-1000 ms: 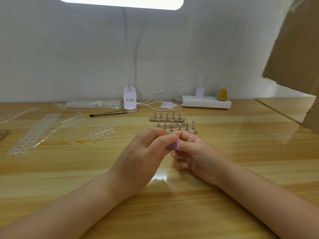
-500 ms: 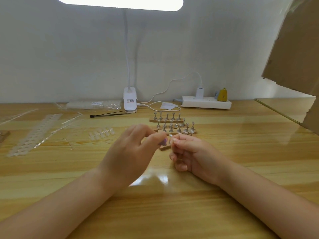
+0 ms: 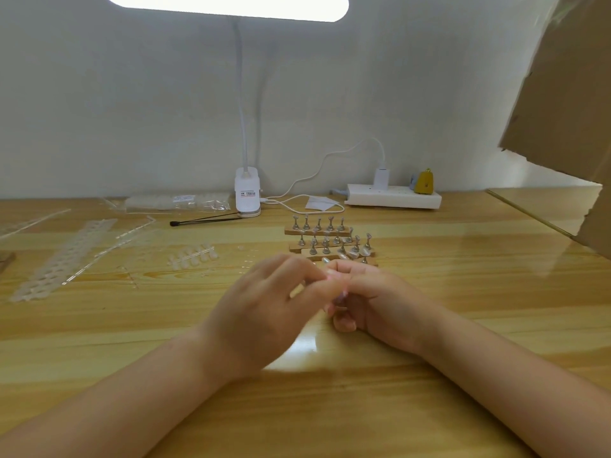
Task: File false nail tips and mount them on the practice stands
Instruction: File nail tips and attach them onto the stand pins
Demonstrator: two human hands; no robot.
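Both hands meet over the middle of the wooden bench (image 3: pixel 429 325), just in front of the practice stands (image 3: pixel 325 241). The left hand (image 3: pixel 264 312) has its fingers curled inward, thumb and forefinger brought together at the point where it meets the other hand. The right hand (image 3: pixel 373 302) is curled too, its fingertips (image 3: pixel 344 323) tucked under and its forefinger reaching toward the left thumb. Something small and purplish, the nail file (image 3: pixel 340 297) by the look of it, peeks out between the two hands; I cannot tell for certain which hand grips it. A clear nail tip (image 3: pixel 325 260) shows just above the pinched fingers, though whether it is held or sits on a stand behind is hard to make out.

The stands are short wooden strips set close together, each bearing a row of small metal holders; a few of the nearer holders seem to carry clear tips.

Off to the left lie a loose cluster of clear tips (image 3: pixel 193 256) and long translucent strips (image 3: pixel 62 259). Farther back are a plastic bag (image 3: pixel 178 202), a thin black-tipped stick (image 3: pixel 205 221), the white clamp base of a lamp (image 3: pixel 247 195), and a white power strip (image 3: pixel 393 196) with a yellow object (image 3: pixel 425 183) on it. A cardboard sheet (image 3: pixel 562 94) hangs in at the upper right.
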